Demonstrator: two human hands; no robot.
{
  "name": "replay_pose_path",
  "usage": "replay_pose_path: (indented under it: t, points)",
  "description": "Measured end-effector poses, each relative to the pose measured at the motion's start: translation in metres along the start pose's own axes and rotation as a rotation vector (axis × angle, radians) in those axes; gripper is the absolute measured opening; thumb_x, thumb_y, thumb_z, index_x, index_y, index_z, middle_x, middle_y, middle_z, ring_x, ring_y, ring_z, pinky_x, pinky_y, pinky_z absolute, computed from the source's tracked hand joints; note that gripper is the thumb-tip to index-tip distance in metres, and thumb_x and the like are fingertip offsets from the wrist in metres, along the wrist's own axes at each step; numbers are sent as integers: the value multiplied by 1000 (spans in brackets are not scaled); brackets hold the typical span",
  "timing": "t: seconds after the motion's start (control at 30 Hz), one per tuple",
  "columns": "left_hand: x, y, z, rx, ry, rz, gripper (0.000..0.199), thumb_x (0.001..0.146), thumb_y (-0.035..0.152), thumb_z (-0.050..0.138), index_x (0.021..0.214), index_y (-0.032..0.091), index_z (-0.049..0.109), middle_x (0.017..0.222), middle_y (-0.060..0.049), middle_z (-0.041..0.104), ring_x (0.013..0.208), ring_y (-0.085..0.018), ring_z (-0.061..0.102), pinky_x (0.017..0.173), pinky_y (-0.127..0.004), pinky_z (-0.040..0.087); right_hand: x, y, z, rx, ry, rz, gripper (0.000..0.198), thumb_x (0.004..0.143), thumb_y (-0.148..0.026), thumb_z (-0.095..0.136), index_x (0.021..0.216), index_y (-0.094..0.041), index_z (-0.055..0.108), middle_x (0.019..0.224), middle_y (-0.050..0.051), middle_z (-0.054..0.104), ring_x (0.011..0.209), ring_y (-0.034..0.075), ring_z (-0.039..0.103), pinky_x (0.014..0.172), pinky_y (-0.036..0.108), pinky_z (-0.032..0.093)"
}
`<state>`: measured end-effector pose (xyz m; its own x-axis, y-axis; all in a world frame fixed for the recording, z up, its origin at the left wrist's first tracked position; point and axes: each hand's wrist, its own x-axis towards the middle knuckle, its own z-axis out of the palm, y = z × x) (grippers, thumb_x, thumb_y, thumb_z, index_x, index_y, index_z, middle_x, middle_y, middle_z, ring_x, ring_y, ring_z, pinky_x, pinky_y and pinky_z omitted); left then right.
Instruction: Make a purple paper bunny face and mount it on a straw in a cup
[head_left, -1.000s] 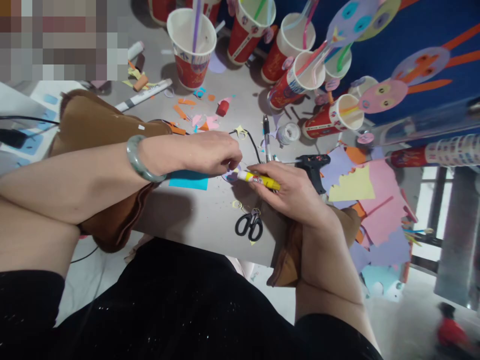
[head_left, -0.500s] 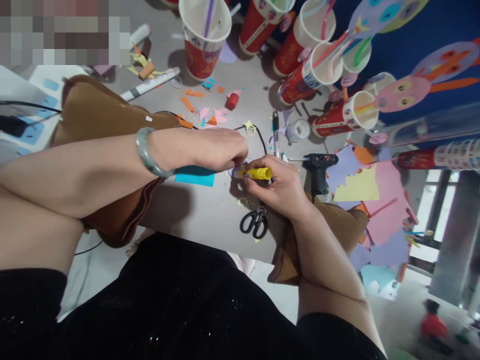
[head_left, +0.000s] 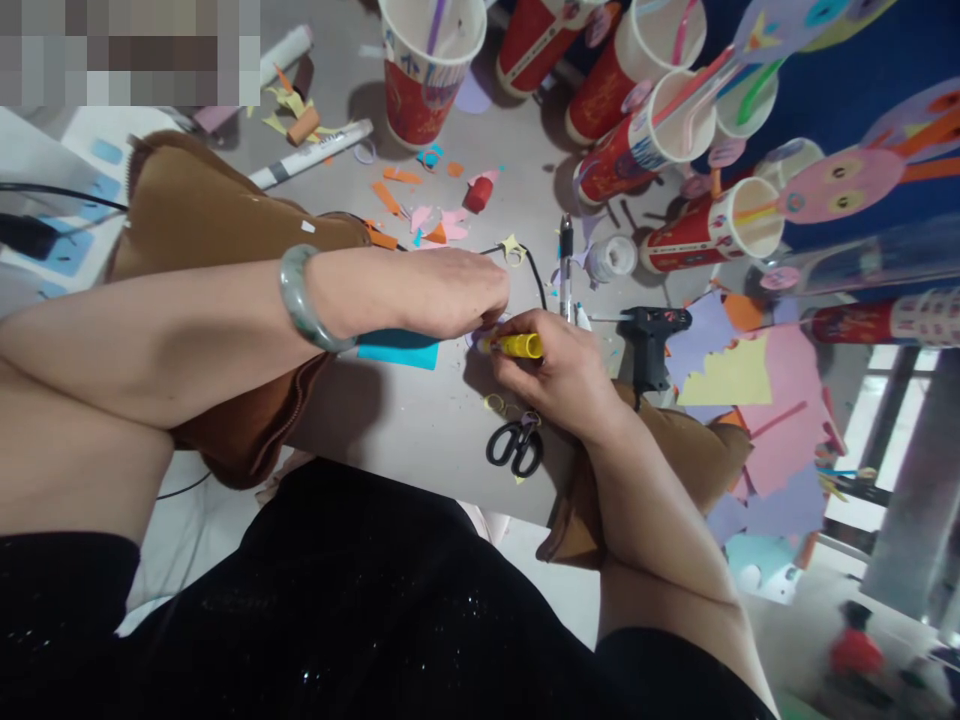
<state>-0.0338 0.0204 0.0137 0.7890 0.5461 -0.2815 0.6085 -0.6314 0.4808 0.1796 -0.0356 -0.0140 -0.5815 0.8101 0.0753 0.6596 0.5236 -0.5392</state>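
Grey tabletop (head_left: 439, 430), strewn with paper scraps; far side, red paper cups (head_left: 424, 90) with straws; right, a heap of coloured paper (head_left: 791, 400).

Item: yellow tube (head_left: 523, 346), one, gripped in the curled fingers of the right hand (head_left: 562, 375); its open end faces right, its other end points left, towards the left hand.

Item: purple paper piece (head_left: 472, 339), one, on the tabletop between the hands, mostly covered. Left hand (head_left: 446, 290): fingers bent inward, tips down at the piece; whether they pinch or only press it, cannot tell. Contact between tube and paper: hidden.

Hazards, as judged:
1. Paper piece small and crowded by fingers; a loose hold could let it skid or crease, and the tube's tip could run over its edge onto tabletop or fingertips.
2. Black-handled scissors (head_left: 516, 446), near the table's near edge, left of the right forearm; a careless sweep of that arm could knock them off.
3. Black glue gun (head_left: 651, 345), right of the right hand, nozzle pointing left; a burn is possible if hot, which cannot be told.
4. Black cord (head_left: 536, 275), beyond the hands; a far reach could snag it.
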Motion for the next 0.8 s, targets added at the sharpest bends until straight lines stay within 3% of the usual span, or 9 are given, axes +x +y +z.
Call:
replay_pose_path:
  t: [0.4, 0.63, 0.8]
  points:
    - [3, 0, 0, -18, -22, -50, 35, 86, 13, 52, 102, 23, 82, 72, -3, 72, 81, -21, 67, 74, -33, 39, 1, -1, -6, 51, 18, 39, 8, 85, -29, 66, 89, -25, 61, 84, 3, 76, 73, 21, 69, 66, 33, 50]
    - [0, 0, -3, -46, -33, -35, 31, 87, 14, 53, 97, 23, 81, 65, -2, 67, 81, -21, 67, 72, -32, 39, 0, -3, -18, 113, -7, 88, 9, 81, -32, 67, 80, -25, 61, 63, -3, 66, 53, 14, 54, 55, 30, 43]
    - [-2, 2, -3, -29, -14, -35, 36, 88, 14, 49, 101, 22, 82, 71, -4, 72, 82, -21, 67, 74, -33, 40, 0, -3, -12, 74, 50, 79, 8, 85, -32, 67, 83, -26, 62, 72, 1, 72, 64, 19, 63, 62, 33, 48]
